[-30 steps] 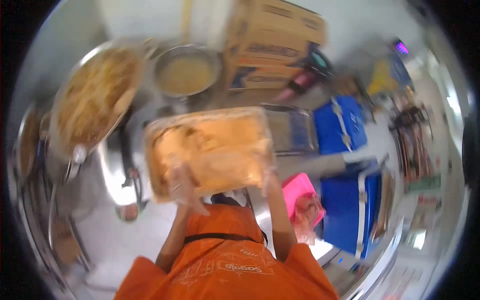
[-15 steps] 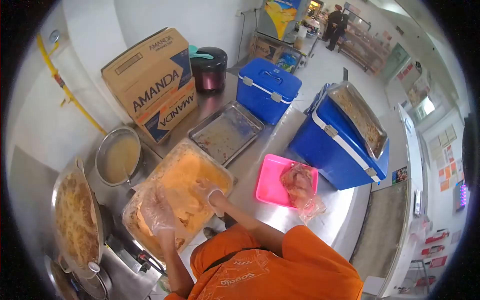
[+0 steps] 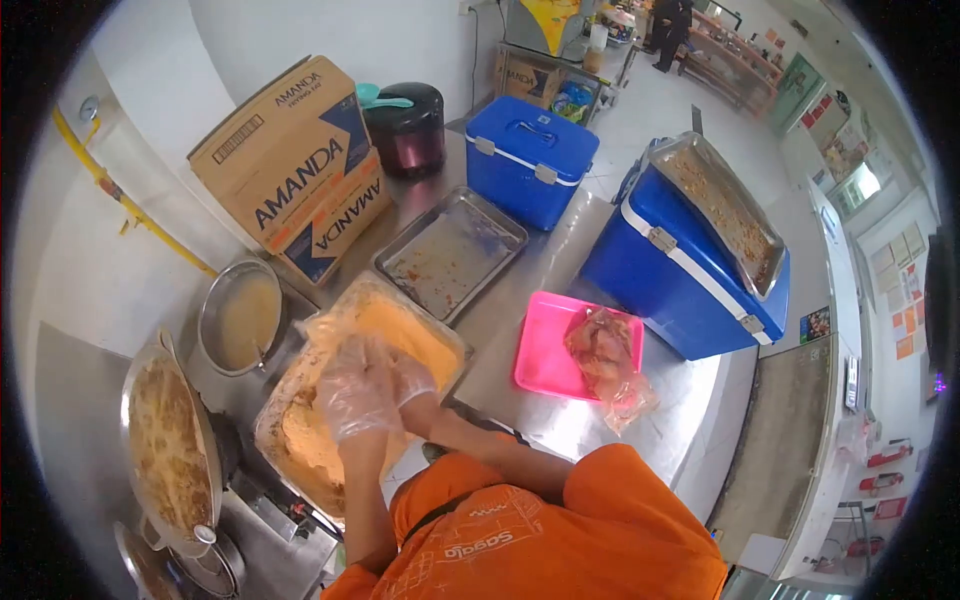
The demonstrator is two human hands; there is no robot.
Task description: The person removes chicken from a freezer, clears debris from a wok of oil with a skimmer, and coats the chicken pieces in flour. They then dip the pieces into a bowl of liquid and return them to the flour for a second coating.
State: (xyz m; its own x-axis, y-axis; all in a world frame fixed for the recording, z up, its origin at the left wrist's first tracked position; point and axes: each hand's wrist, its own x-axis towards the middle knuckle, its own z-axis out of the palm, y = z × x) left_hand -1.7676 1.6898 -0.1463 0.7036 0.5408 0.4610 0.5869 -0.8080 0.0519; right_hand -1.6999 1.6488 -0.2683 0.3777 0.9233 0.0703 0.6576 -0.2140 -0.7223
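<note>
A clear tub (image 3: 450,368) of orange breading powder (image 3: 405,318) rests on the metal table in front of me. My left hand (image 3: 355,390), in a loose see-through plastic glove, is over the middle of the powder. Right beside it, and partly behind it, is my right hand (image 3: 412,378), gloved the same way. The fingers of both hands are hidden by the gloves and by each other, so I cannot make out whether anything is between them. Darker clumps (image 3: 300,395) show in the powder along the tub's left side.
To the left stand a bowl of pale liquid (image 3: 243,315) and a large pan of bubbling oil (image 3: 168,430). Behind are an empty metal tray (image 3: 450,250), cartons (image 3: 300,170) and a blue cooler (image 3: 530,160). A pink tray (image 3: 545,350) holds bagged raw meat (image 3: 605,350), near a larger cooler (image 3: 660,270).
My right hand has moved left, and my left hand slightly right, so the two now meet over the powder. The camera view has shifted a little.
</note>
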